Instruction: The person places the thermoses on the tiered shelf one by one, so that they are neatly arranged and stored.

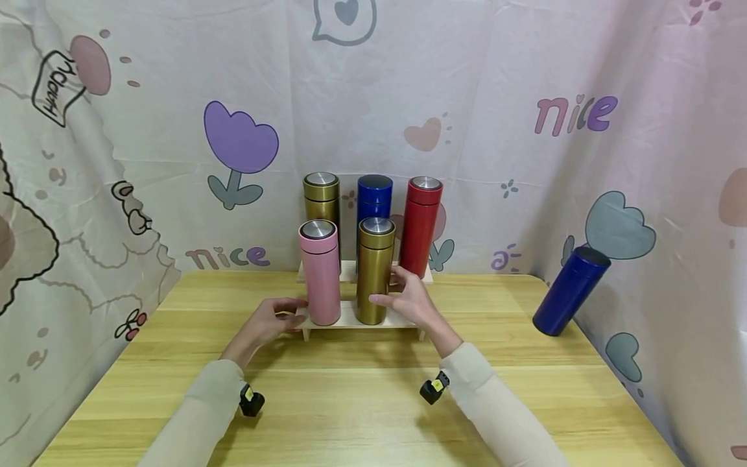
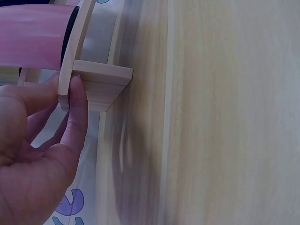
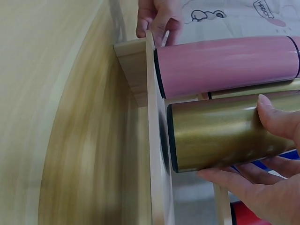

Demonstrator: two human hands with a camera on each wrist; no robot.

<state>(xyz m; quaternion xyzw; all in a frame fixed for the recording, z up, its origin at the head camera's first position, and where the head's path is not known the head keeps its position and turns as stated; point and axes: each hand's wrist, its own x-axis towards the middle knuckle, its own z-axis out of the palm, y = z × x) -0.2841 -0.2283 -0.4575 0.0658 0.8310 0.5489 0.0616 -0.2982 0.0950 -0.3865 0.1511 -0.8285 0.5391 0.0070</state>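
My left hand (image 1: 264, 325) pinches the left end of a wooden two-tier rack (image 2: 70, 70), thumb over the board and fingers under it. Just beside it, a pink thermos bottle (image 1: 323, 279) with a steel-topped lid stands upright on the lower tier. To its right, my right hand (image 1: 413, 301) grips a gold thermos bottle (image 3: 220, 131), thumb on the near side and fingers around the far side. The base of this gold bottle is right at the lower board. Behind, on the upper tier, stand another gold bottle (image 1: 322, 206), a blue bottle (image 1: 374, 196) and a red bottle (image 1: 421, 227).
A separate blue bottle (image 1: 569, 295) stands on the wooden table (image 1: 350, 402) near its right edge, well to the right of the rack. A printed curtain (image 1: 484, 58) hangs behind and along both sides of the table.
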